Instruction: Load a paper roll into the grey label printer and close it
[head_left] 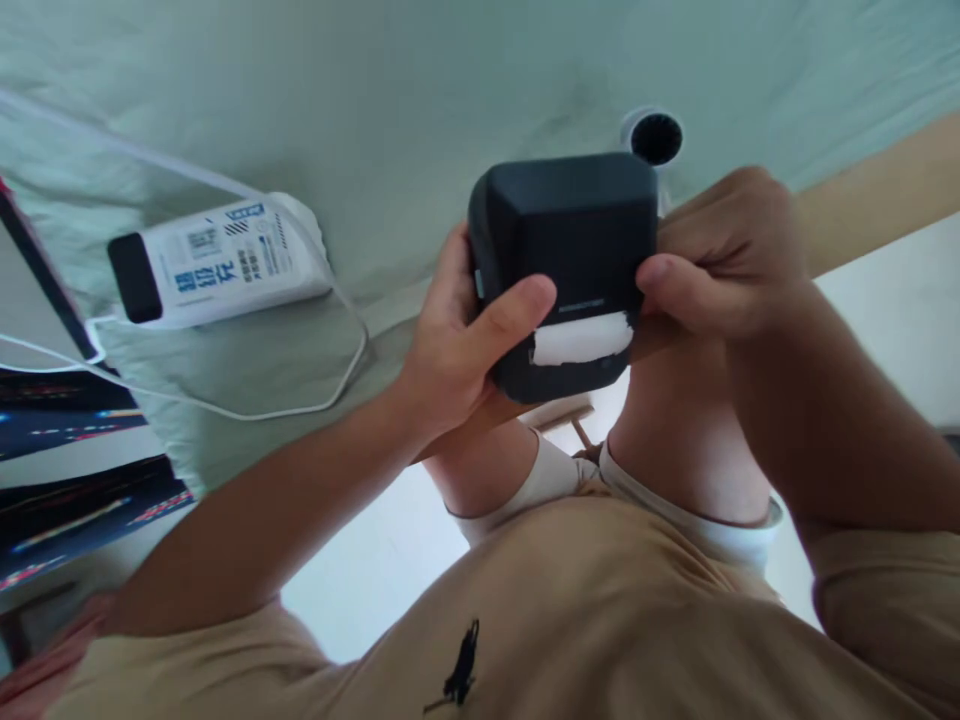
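Observation:
A dark, boxy portable printer with rounded corners is held above the near edge of the table. A strip of white paper with a ragged edge shows at its slot on the near side. My left hand is closed around the printer's left side, thumb on top and fingers mostly hidden beneath. My right hand is closed at the right edge, its thumb against the corner and its other fingers curled. Whatever else may be between those right fingers is hidden.
A white power bank with blue print lies left on the green cloth, with a white cable looping around it. Behind the printer stands a white cylinder with a dark round end. The table's wooden edge runs along the right.

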